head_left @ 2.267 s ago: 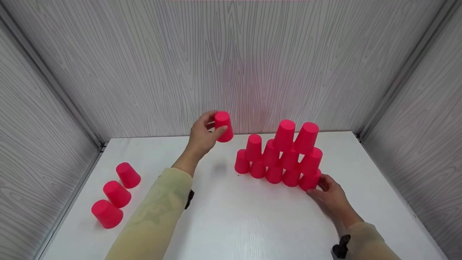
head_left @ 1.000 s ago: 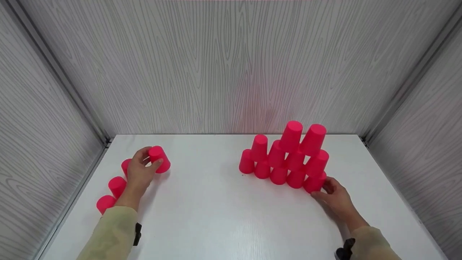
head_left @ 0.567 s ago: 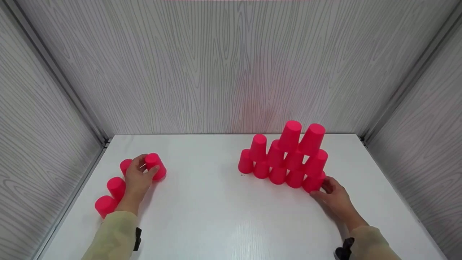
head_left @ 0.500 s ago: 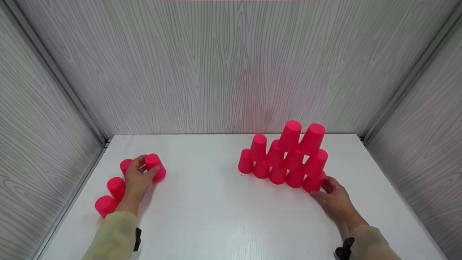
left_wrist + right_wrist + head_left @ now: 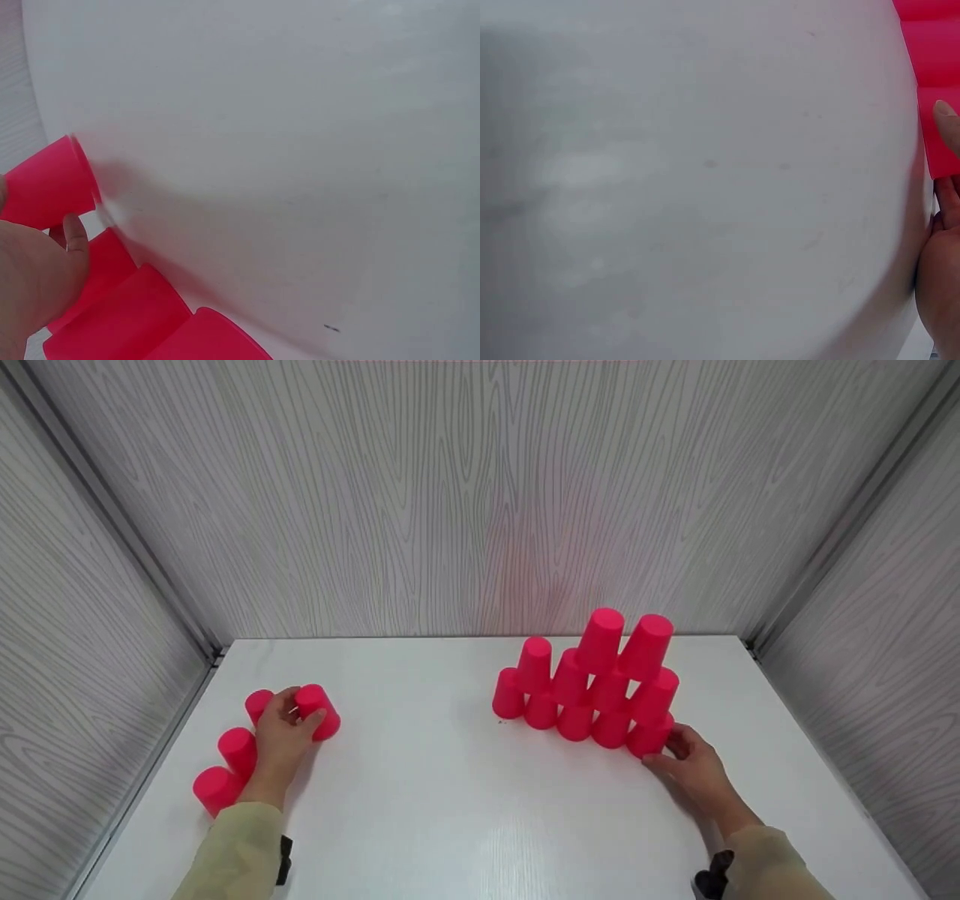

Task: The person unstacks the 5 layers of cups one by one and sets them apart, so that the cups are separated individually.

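At the left of the table, my left hand (image 5: 283, 739) grips an upside-down red plastic cup (image 5: 324, 720) between thumb and fingers. It is at or just above the tabletop; I cannot tell if its rim touches. Three more upside-down red cups (image 5: 238, 751) stand in a slanting row beside that hand, the farthest one partly covered by it. On the right rises a three-tier stack of upside-down red cups (image 5: 608, 691), with two cups on top. My right hand (image 5: 697, 771) holds the bottom tier's right end cup (image 5: 649, 737), thumb in front and fingers at its side.
The white tabletop (image 5: 420, 780) stretches between the row and the stack. A grey wood-grain panel (image 5: 435, 510) closes off the back, and side panels (image 5: 82, 607) stand left and right. Black wrist straps (image 5: 285, 859) show at both sleeves.
My left hand has carried its cup from beside the stack leftward and down to the end of the row, sinking slightly lately. My right hand has stayed at the same cup; the stack looks unchanged.
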`<state>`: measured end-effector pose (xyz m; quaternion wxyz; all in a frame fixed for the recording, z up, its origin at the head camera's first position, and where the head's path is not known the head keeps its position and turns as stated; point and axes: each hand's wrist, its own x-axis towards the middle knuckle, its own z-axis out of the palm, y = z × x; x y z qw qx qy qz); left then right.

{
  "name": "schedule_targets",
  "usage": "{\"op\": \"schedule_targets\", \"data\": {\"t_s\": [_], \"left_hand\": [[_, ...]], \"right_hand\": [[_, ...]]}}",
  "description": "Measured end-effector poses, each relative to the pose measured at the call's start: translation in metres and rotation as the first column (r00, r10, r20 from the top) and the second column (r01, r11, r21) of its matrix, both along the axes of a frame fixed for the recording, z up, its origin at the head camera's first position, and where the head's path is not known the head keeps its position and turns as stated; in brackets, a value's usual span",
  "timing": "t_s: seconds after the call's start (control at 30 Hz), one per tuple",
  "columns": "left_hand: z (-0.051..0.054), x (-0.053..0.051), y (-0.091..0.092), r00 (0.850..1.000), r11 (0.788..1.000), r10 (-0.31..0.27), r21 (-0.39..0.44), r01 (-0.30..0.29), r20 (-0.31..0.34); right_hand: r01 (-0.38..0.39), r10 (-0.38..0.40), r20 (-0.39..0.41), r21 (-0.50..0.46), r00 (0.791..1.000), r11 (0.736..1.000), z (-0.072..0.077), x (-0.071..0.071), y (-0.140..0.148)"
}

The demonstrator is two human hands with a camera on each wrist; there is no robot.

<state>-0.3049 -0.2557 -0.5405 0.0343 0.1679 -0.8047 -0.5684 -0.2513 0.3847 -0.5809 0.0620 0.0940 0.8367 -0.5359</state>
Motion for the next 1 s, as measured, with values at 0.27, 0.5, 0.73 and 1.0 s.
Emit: {"op": "schedule_targets", "data": {"t_s": [0.27,0.5,0.73,1.0], "left_hand": [[-0.004,0.001,-0.003,0.999,1.0,-0.011,-0.014,0.01,-0.032],[-0.003,0.003,-0.004,1.0,0.999,-0.016,-0.03,0.016,0.002],[0.003,0.008,-0.006,0.999,0.999,-0.043,-0.034,0.042,-0.008],[0.021,0.01,-0.007,0.997,0.996,-0.073,-0.055,0.072,-0.01]], "right_hand": [[-0.004,0.005,-0.03,0.031,1.0,1.0,0.001,-0.001,-0.002],[0.003,-0.003,-0.005,0.008,1.0,1.0,-0.001,-0.002,-0.002],[0.012,-0.012,0.008,0.002,1.0,1.0,0.001,0.0,-0.004],[0.009,-0.009,0.023,0.005,1.0,1.0,0.004,0.0,-0.003]]}}
